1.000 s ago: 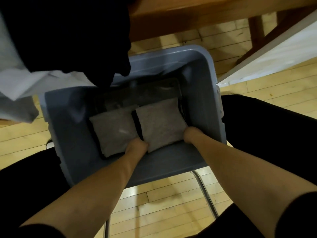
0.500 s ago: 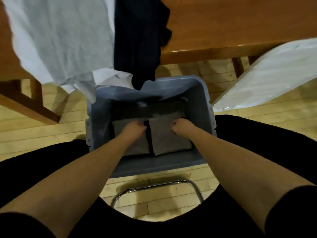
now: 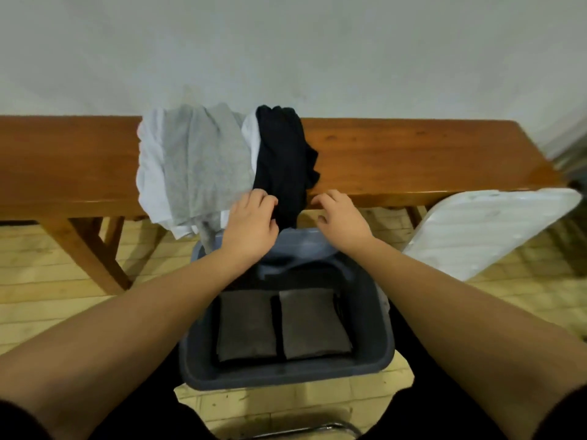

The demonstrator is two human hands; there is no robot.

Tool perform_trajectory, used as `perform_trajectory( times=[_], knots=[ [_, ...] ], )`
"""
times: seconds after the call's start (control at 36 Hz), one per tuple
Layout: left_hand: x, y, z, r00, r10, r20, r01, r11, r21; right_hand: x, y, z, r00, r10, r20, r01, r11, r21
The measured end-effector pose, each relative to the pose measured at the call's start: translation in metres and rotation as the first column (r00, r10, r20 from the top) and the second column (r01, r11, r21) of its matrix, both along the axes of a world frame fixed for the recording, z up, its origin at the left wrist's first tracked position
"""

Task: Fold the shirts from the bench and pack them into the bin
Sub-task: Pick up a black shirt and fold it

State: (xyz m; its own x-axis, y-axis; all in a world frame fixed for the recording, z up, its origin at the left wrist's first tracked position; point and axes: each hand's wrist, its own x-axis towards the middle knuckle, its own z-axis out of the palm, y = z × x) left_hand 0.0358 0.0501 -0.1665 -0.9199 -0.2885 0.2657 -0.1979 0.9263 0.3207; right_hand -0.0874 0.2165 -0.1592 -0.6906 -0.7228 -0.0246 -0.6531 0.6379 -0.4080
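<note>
Both arms reach forward over the bin toward the bench edge. The left hand [image 3: 251, 225] has its fingers curled onto the hanging edge of the black shirt [image 3: 284, 163], right where it meets the grey shirt [image 3: 203, 163]; it looks like a grasp on the black cloth, though the fingertips are partly hidden in the fabric. The right hand [image 3: 341, 217] hovers just beside the same black shirt, fingers loosely bent and spread, holding nothing, its fingertips near the bench's front edge.

The black shirt lies crumpled across the wooden bench [image 3: 413, 154] and drapes over the front. To its left the grey shirt is spread on top of a white shirt [image 3: 149, 173], both spilling over the edge too.

Directly below the hands sits the grey bin [image 3: 286, 373], on the floor between the person's knees. Inside it, two folded dark grey shirts [image 3: 313, 322] lie flat side by side, touching along their inner edges.

A white padded board [image 3: 486, 227] leans against the bench at the right. Pale wooden floor [image 3: 47, 265] runs underneath.
</note>
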Motion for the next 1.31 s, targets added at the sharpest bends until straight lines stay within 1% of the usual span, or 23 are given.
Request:
perform_trajectory(
  times=[0.03, 0.06, 0.14, 0.19, 0.25, 0.31, 0.36, 0.44, 0.5, 0.61, 0.69, 0.81, 0.89, 1.0, 1.06, 1.14, 1.22, 1.31],
  knots=[
    [-0.002, -0.001, 0.002, 1.000, 0.001, 0.004, -0.001, 0.999, -0.045, -0.002, -0.002, 0.004, 0.999, 0.026, -0.044, -0.026, 1.000, -0.011],
    [-0.007, -0.004, 0.006, 0.999, 0.000, 0.046, 0.004, 0.996, -0.085, -0.007, -0.005, 0.011, 0.995, 0.051, -0.080, -0.052, 0.999, -0.016],
    [-0.016, -0.011, 0.010, 0.978, 0.007, 0.210, 0.029, 0.986, -0.166, -0.013, -0.016, 0.018, 0.988, 0.110, -0.113, -0.109, 0.994, 0.019],
    [-0.022, -0.016, 0.012, 0.974, 0.007, 0.226, 0.034, 0.984, -0.176, -0.016, -0.024, 0.020, 0.980, 0.161, -0.113, -0.152, 0.985, 0.085],
    [-0.029, -0.024, 0.016, 0.979, 0.001, 0.202, 0.034, 0.985, -0.168, -0.021, -0.033, 0.023, 0.975, 0.189, -0.117, -0.170, 0.973, 0.156],
    [-0.034, -0.028, 0.021, 0.982, -0.007, 0.191, 0.033, 0.991, -0.129, -0.024, -0.039, 0.022, 0.978, 0.188, -0.091, -0.169, 0.969, 0.180],
    [-0.039, -0.031, 0.022, 0.984, -0.008, 0.177, 0.024, 0.996, -0.086, -0.027, -0.045, 0.019, 0.985, 0.169, -0.033, -0.161, 0.972, 0.173],
    [-0.045, -0.036, 0.023, 0.984, 0.020, 0.175, -0.015, 0.999, -0.032, -0.028, -0.052, 0.013, 0.993, 0.108, 0.050, -0.113, 0.989, 0.099],
    [-0.046, -0.040, 0.021, 0.985, 0.032, 0.170, -0.030, 0.999, -0.015, -0.026, -0.056, 0.010, 0.997, 0.065, 0.052, -0.068, 0.996, 0.062],
    [-0.045, -0.041, 0.017, 0.984, 0.036, 0.177, -0.039, 0.999, 0.013, -0.025, -0.059, 0.004, 0.998, 0.043, 0.040, -0.045, 0.998, 0.054],
    [-0.045, -0.041, 0.018, 0.976, 0.025, 0.218, -0.039, 0.997, 0.062, -0.025, -0.060, 0.004, 0.998, 0.044, 0.035, -0.047, 0.996, 0.076],
    [-0.046, -0.041, 0.032, 0.953, 0.042, 0.300, -0.095, 0.982, 0.163, -0.028, -0.061, 0.014, 0.998, 0.064, 0.024, -0.066, 0.992, 0.109],
    [-0.047, -0.038, 0.048, 0.921, 0.045, 0.387, -0.154, 0.954, 0.256, -0.026, -0.060, 0.026, 0.997, 0.042, 0.070, -0.052, 0.988, 0.145],
    [-0.049, -0.038, 0.070, 0.887, 0.027, 0.461, -0.256, 0.860, 0.441, -0.021, -0.067, 0.032, 0.990, -0.001, 0.143, -0.022, 0.987, 0.160],
    [-0.046, -0.036, 0.079, 0.882, 0.004, 0.471, -0.273, 0.819, 0.505, -0.017, -0.070, 0.037, 0.986, -0.044, 0.162, 0.019, 0.988, 0.153],
    [-0.043, -0.032, 0.086, 0.892, 0.006, 0.451, -0.287, 0.779, 0.557, -0.010, -0.072, 0.044, 0.983, -0.108, 0.148, 0.089, 0.988, 0.128],
    [-0.041, -0.027, 0.101, 0.923, 0.069, 0.377, -0.283, 0.786, 0.550, -0.008, -0.068, 0.052, 0.960, -0.209, 0.185, 0.202, 0.978, 0.055],
    [-0.038, -0.022, 0.125, 0.954, 0.073, 0.291, -0.236, 0.782, 0.577, -0.012, -0.065, 0.071, 0.938, -0.280, 0.205, 0.293, 0.955, -0.037]
  ],
)
